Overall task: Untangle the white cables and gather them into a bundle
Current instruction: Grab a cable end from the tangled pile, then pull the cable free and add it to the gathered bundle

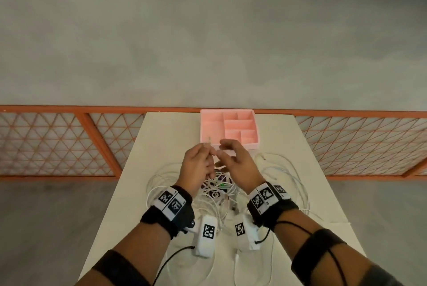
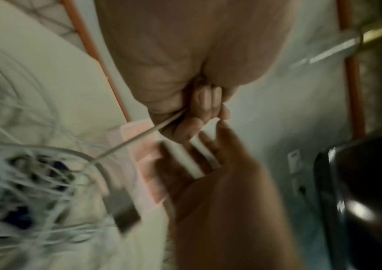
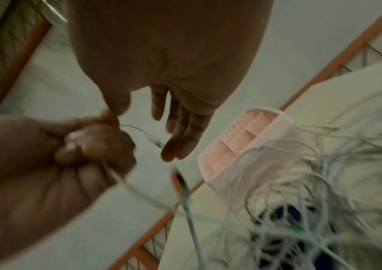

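One cable end (image 1: 209, 141) is in our left hand (image 1: 196, 166), pinched between thumb and curled fingers with its plug tip poking up past the knuckles, and its strand runs down from the fist into the tangle of white cables (image 1: 217, 190) lying on the desk (image 1: 288, 138) below and just behind both hands. Our right hand (image 1: 238, 163) is raised beside the left, close to it, fingers loosely spread and holding nothing that we can see; in the right wrist view those fingers hang straight, near the left fist but apart from the strand. Beyond the fingertips of both hands sits the pink divided tray (image 1: 228, 128), with no cable in any compartment that we can see. More loose loops lie to the right of our right wrist and under our forearms.

We judge that we are early in the untangling: one end has been singled out and lifted, while the heap is still knotted and nothing is bundled yet. Next, the free hand needs to take the strand a little below the pinch and follow it down, easing it out of the loops it crosses rather than tugging, since a hard pull would likely tighten the knot. Both wrist views are blurred, so we cannot tell exactly where this strand enters the heap
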`<state>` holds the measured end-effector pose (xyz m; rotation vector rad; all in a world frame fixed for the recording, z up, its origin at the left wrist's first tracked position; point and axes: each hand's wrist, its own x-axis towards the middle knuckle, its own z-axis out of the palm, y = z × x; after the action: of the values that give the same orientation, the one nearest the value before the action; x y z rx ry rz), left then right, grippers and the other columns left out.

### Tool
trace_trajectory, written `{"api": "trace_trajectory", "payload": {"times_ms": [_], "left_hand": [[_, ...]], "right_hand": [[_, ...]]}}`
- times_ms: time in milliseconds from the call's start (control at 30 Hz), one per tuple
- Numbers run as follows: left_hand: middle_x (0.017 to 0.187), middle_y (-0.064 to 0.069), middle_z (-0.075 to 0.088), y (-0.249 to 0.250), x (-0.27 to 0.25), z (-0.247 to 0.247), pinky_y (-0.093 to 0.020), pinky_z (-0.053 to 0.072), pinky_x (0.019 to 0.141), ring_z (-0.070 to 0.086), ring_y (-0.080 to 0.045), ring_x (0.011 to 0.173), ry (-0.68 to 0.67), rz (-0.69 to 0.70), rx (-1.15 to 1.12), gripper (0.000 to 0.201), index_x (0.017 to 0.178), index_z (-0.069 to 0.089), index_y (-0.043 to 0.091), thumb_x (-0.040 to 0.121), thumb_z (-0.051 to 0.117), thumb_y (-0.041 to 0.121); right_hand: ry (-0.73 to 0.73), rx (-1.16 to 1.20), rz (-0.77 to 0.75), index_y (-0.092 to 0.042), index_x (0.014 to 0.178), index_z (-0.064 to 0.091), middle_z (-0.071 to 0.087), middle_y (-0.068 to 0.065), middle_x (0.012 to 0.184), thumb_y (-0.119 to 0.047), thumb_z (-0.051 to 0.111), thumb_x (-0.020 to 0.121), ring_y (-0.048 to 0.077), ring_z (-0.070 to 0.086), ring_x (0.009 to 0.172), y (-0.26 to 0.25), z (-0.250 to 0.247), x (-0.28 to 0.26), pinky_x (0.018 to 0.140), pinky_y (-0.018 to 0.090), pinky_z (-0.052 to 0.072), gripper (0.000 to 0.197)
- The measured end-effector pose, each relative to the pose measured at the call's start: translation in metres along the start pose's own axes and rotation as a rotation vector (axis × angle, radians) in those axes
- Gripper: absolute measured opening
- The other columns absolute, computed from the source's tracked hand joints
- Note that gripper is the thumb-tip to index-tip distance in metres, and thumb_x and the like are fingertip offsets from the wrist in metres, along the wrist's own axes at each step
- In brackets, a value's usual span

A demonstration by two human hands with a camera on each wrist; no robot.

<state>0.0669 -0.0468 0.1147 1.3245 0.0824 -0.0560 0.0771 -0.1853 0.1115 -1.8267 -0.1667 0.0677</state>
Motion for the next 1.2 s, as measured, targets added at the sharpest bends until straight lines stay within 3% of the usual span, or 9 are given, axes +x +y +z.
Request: {"api": "trace_trajectory", "payload": {"times_ms": [100,200,400,533,633,800,933,1067,1200], "left_hand": [[0.055,0.002,0.032,0.03,0.006,0.003,-0.024,0.033,0.047,0.029,-0.011,0.044,0.005,0.024,-0.212,0.034,0.093,0.058,0.004,0.109,0.033,0.02],[0.056,0.003,0.032,0.056,0.014,0.001,-0.024,0.03,0.048,0.028,-0.01,0.045,0.007,0.052,-0.279,0.033,0.098,0.062,0.004,0.108,0.035,0.02],[0.055,0.006,0.03,0.104,0.026,-0.007,-0.019,0.025,0.043,0.024,-0.007,0.043,0.032,0.209,-0.33,0.035,0.089,0.058,0.009,0.109,0.03,0.018],[0.057,0.005,0.03,0.132,0.029,-0.026,-0.02,0.02,0.042,0.022,-0.007,0.044,0.106,0.367,-0.286,0.034,0.096,0.06,0.011,0.108,0.028,0.014],[0.06,0.005,0.03,0.136,0.028,-0.044,-0.021,0.02,0.043,0.022,-0.008,0.046,0.166,0.453,-0.197,0.03,0.103,0.063,0.013,0.108,0.034,0.019],[0.053,0.011,0.034,0.094,0.027,-0.049,-0.024,0.021,0.045,0.025,-0.011,0.048,0.244,0.544,0.212,0.028,0.093,0.07,0.024,0.106,0.045,0.025],[0.063,0.014,0.057,0.043,0.013,-0.025,-0.026,0.035,0.052,0.042,-0.014,0.055,-0.007,0.394,0.465,0.029,0.099,0.069,0.021,0.106,0.042,0.011],[0.116,0.006,0.072,0.008,0.005,0.003,-0.029,0.054,0.072,0.07,-0.012,0.093,-0.18,0.26,0.464,0.023,0.115,0.064,0.036,0.106,0.045,0.026],[0.106,-0.001,0.075,-0.008,-0.001,0.022,-0.022,0.054,0.076,0.07,-0.013,0.099,-0.267,0.206,0.33,0.026,0.112,0.07,0.016,0.106,0.046,0.022]], "right_hand": [[-0.241,0.079,0.051,-0.016,0.087,0.064,0.066,0.01,0.075,-0.041,0.051,0.1,0.016,0.06,0.058,0.017,0.012,-0.025,0.062,0.029,0.049,0.03],[-0.359,-0.11,0.052,-0.026,0.075,0.06,0.057,0.002,0.061,-0.039,0.053,0.099,0.01,0.051,0.05,0.037,0.01,-0.039,0.054,0.024,0.044,0.027],[-0.463,-0.501,0.098,-0.02,0.071,0.042,0.046,-0.002,0.065,-0.027,0.057,0.094,0.014,0.044,0.058,0.067,-0.011,-0.036,0.059,0.027,0.039,0.028],[-0.398,-0.762,0.26,-0.022,0.067,0.051,0.058,-0.004,0.074,-0.022,0.052,0.093,0.024,0.061,0.081,0.105,-0.034,-0.046,0.058,0.023,0.037,0.026],[-0.334,-0.833,0.31,-0.02,0.085,0.07,0.063,-0.002,0.09,-0.03,0.056,0.096,0.02,0.062,0.093,0.118,-0.05,-0.051,0.072,0.023,0.04,0.02],[-0.091,-0.496,0.227,-0.017,0.081,0.071,0.065,-0.001,0.083,-0.037,0.065,0.092,0.016,0.064,0.076,0.08,-0.069,-0.025,0.077,0.033,0.054,0.023],[-0.042,-0.033,0.17,0.0,0.091,0.07,0.071,0.017,0.078,-0.013,0.058,0.098,0.024,0.069,0.066,0.007,-0.077,0.002,0.065,0.03,0.06,0.018],[-0.078,0.146,0.076,0.009,0.093,0.063,0.067,0.027,0.079,-0.006,0.055,0.098,0.029,0.068,0.063,-0.051,-0.073,0.017,0.055,0.028,0.058,0.018],[-0.06,0.219,0.018,0.004,0.089,0.063,0.069,0.024,0.081,-0.005,0.055,0.098,0.031,0.069,0.066,-0.078,-0.069,0.02,0.059,0.028,0.06,0.015]]}}
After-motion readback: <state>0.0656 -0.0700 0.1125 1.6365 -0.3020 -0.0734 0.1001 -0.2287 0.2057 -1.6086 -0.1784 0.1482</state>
